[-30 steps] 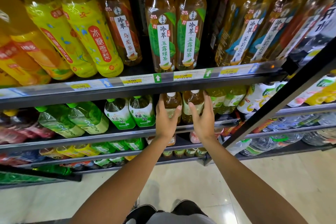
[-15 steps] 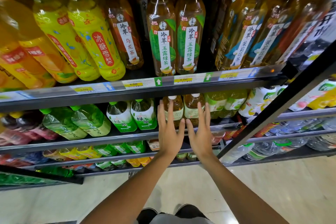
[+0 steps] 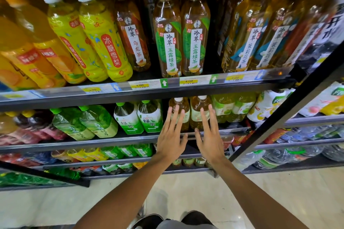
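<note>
Item: drinks shelving, open front, head view. Second shelf (image 3: 111, 140), dark rail, carries the working stock under the price-tag rail (image 3: 167, 89) of the shelf above. Left hand (image 3: 170, 141) and right hand (image 3: 209, 141): side by side at centre frame, backs to the camera, holding nothing. Two amber tea bottles, left bottle (image 3: 186, 119) and right bottle (image 3: 195, 115): front of the second shelf, directly behind the hands at their 12 o'clock, just beside each other; green-label tea bottles (image 3: 149, 119) at their 9 o'clock, pale green-label bottles (image 3: 223, 108) at 3 o'clock. Fingers (image 3: 176, 117): straight and spread apart, lying across the bottle fronts; contact cannot be told. Orientation: both bottles upright, long axis vertical, white caps toward 12 o'clock, labels facing outward. Handling note (judgement): one hand per bottle appears intended. Wrap each label section with thumb opposite fingers, below the shoulder. Keep the axis vertical and draw straight out toward 6 o'clock, low enough for the caps to clear the upper rail, without nudging the neighbours at 9 and 3.
</note>
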Demonstrator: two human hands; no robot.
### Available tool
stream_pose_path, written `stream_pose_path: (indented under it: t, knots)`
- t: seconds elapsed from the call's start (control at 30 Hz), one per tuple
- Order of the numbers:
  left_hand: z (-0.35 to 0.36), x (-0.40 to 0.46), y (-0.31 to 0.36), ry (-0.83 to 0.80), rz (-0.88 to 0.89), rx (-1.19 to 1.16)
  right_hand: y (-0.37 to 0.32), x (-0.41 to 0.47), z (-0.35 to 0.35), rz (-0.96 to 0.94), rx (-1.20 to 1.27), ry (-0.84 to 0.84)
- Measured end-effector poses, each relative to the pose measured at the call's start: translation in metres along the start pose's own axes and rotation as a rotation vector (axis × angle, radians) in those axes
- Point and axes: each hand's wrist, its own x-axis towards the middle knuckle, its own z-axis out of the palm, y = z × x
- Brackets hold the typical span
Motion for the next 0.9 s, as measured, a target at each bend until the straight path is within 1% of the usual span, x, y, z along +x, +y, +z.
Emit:
stream_pose_path:
  t: [0.23,0.33,0.4,0.5,0.57,0.63,0.73,0.8,0.87,0.9]
  knots:
    - [-0.028,-0.01,-0.008,-0.055,0.063,-0.028,0.0,-0.005,-0.021,-0.057,0.034,0.043]
    - [-0.057,-0.023,-0.015,-0.033,0.143,-0.055,-0.013,-0.004,-0.04,-0.144,0.098,0.068]
    - [-0.082,-0.03,-0.018,0.043,0.252,-0.052,-0.031,0.0,-0.057,-0.252,0.121,0.111]
    - [-0.133,-0.024,-0.015,0.223,0.434,-0.06,-0.069,0.022,-0.093,-0.448,0.136,0.218]
    - [-0.175,-0.006,-0.005,0.343,0.5,-0.07,-0.099,0.047,-0.124,-0.506,0.138,0.292]
    - [-0.216,0.016,0.008,0.412,0.5,-0.089,-0.13,0.072,-0.153,-0.458,0.18,0.343]
    - [-0.259,0.048,0.027,0.453,0.39,-0.165,-0.16,0.109,-0.175,-0.258,0.324,0.351]
    - [-0.272,0.06,0.036,0.41,0.295,-0.25,-0.168,0.128,-0.177,-0.113,0.363,0.288]
    - [-0.272,0.066,0.041,0.352,0.275,-0.281,-0.171,0.138,-0.174,-0.024,0.384,0.227]
    - [-0.27,0.068,0.041,0.332,0.27,-0.284,-0.173,0.14,-0.173,-0.01,0.392,0.212]
